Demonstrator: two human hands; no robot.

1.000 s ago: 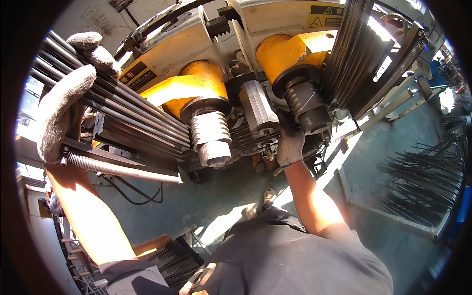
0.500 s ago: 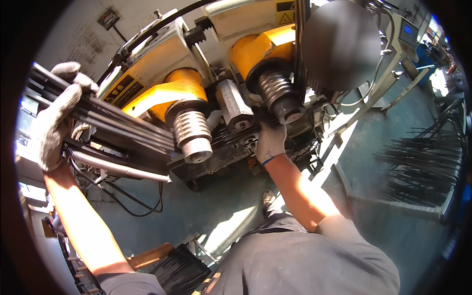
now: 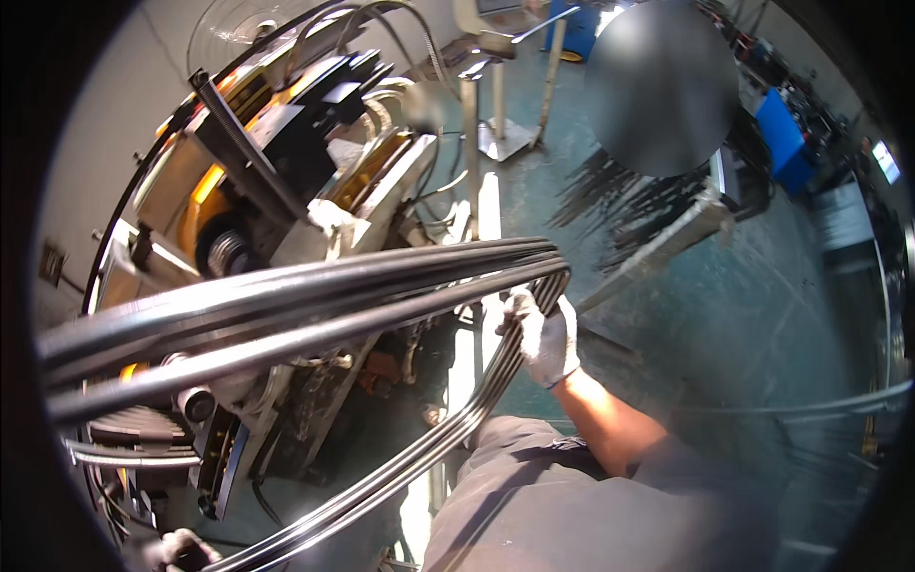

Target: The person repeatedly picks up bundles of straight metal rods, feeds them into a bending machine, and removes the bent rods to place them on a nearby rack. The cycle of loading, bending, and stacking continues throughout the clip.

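A bundle of bent dark metal rods [image 3: 315,305] fills the left and middle of the head view. The rods turn sharply at the right, and their lower length runs down to the bottom left. Near the bend, my right hand [image 3: 545,341], in a pale work glove, is closed around the lower length. My left hand [image 3: 183,551], also gloved, shows partly at the lower left edge, curled at the lower end of the rods; its fingers are partly cut off by the dark rim.
The bending machine [image 3: 229,191] with its yellow parts and threaded rollers stands at the left behind the rods. A rack with dark rods [image 3: 610,214] stands on the floor at the far right. A blue panel [image 3: 783,141] and a metal stand [image 3: 505,133] are further back.
My view has swung right. The rods have come out of the machine and now cross in front of me. My right hand has moved from the machine to the rods' bend; my left hand is lower.
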